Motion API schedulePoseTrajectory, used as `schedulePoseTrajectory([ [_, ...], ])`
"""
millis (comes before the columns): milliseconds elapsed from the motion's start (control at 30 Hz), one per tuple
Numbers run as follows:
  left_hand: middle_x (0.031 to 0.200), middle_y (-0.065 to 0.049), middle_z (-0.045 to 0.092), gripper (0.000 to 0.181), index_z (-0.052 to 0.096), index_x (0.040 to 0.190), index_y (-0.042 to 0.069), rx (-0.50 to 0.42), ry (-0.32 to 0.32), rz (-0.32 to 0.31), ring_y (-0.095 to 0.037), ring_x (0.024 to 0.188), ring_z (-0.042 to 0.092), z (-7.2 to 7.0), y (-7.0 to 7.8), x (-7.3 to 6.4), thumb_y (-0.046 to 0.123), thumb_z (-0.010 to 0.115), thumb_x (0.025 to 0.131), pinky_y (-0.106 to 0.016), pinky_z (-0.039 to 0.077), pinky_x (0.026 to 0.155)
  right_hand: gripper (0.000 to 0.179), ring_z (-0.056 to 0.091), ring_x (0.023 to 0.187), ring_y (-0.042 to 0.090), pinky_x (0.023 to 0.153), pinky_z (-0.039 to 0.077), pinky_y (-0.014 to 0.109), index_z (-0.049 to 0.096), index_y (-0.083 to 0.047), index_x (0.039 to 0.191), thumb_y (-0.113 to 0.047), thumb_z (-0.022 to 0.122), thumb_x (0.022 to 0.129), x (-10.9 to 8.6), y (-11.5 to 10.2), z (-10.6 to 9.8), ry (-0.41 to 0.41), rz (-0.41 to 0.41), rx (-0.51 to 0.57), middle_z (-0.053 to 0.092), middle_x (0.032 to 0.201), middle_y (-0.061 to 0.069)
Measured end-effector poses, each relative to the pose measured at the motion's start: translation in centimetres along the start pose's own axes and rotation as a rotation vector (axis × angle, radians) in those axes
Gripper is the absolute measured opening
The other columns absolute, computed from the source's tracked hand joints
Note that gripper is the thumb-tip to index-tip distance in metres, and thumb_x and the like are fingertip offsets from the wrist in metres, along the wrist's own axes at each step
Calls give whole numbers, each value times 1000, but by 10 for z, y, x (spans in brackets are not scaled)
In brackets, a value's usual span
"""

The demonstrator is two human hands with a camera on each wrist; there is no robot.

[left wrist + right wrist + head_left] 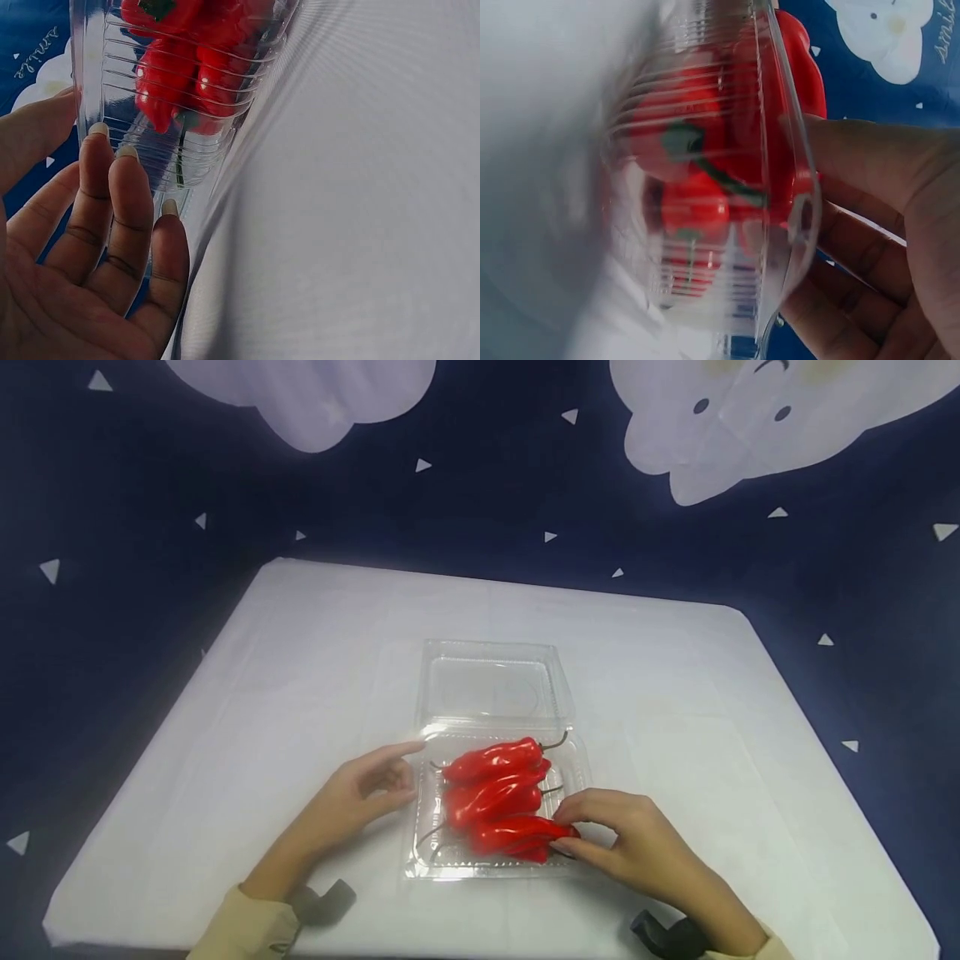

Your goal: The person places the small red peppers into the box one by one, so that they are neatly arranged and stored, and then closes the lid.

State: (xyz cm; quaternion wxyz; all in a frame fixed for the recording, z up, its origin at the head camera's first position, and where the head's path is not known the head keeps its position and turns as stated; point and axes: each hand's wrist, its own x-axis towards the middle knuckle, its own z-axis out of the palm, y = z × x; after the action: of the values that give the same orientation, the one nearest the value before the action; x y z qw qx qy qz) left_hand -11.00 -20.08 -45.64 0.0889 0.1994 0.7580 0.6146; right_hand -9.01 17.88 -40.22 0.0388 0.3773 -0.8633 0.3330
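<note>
Several glossy red peppers point(495, 797) with thin green stems lie in a clear plastic clamshell box point(438, 867), its lid point(491, 689) folded back flat behind it. At the box's near right corner my right hand point(637, 843) pinches the end of the nearest red pepper point(513, 835) between thumb and fingers. In the right wrist view, that hand point(885, 247) reaches over the rim, with peppers point(697, 202) visible through the ribbed wall. My left hand point(367, 793) is beside the box's left side, fingers loosely bent, index fingertip right at the rim. It holds nothing in the left wrist view.
The box stands on a white-covered table point(300, 635) with rounded corners, near its front edge. Beyond lies a dark blue cloth point(480, 493) printed with white clouds and small triangles. A dark strap piece point(330, 902) shows at the left wrist, another point(667, 935) at the right.
</note>
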Motion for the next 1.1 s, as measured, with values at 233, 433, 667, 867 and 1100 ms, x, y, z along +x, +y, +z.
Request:
schedulePoseTrajectory([
  [233, 99, -2, 67, 61, 52, 148, 10, 10, 5, -8, -21, 96, 66, 1, 3, 0, 12, 77, 92, -31, 56, 96, 32, 65, 84, 1, 77, 57, 15, 74, -26, 105, -14, 90, 79, 3, -5, 3, -3, -3, 18, 71, 102, -17],
  [433, 100, -2, 68, 62, 52, 149, 10, 5, 5, -7, -21, 98, 67, 1, 4, 2, 11, 77, 92, -32, 56, 97, 27, 65, 81, 4, 78, 57, 14, 74, -21, 102, -15, 88, 80, 3, -10, 6, 45, -66, -47, 70, 97, -14],
  [667, 100, -3, 67, 62, 52, 149, 11, -6, 4, -5, -21, 97, 67, 0, 0, 1, 9, 76, 92, -31, 56, 94, 25, 68, 87, 5, 82, 59, 21, 75, -19, 102, -24, 88, 82, 1, -12, 6, 58, -93, -147, 72, 98, -12],
  [867, 101, -3, 67, 61, 53, 148, 11, 5, 7, 7, -21, 97, 67, 0, 0, 1, 10, 76, 92, -30, 56, 94, 34, 71, 97, 7, 89, 57, 22, 77, -20, 108, -28, 90, 78, -2, -11, -2, 71, -69, -166, 73, 107, -12],
  [1100, 103, -2, 68, 60, 53, 149, 18, 24, 26, -12, -21, 100, 67, 0, -1, -2, 13, 76, 93, -30, 55, 96, 22, 71, 94, 9, 80, 58, 18, 77, -20, 106, -13, 84, 86, 4, 18, -25, 244, 181, -30, 74, 105, -12],
])
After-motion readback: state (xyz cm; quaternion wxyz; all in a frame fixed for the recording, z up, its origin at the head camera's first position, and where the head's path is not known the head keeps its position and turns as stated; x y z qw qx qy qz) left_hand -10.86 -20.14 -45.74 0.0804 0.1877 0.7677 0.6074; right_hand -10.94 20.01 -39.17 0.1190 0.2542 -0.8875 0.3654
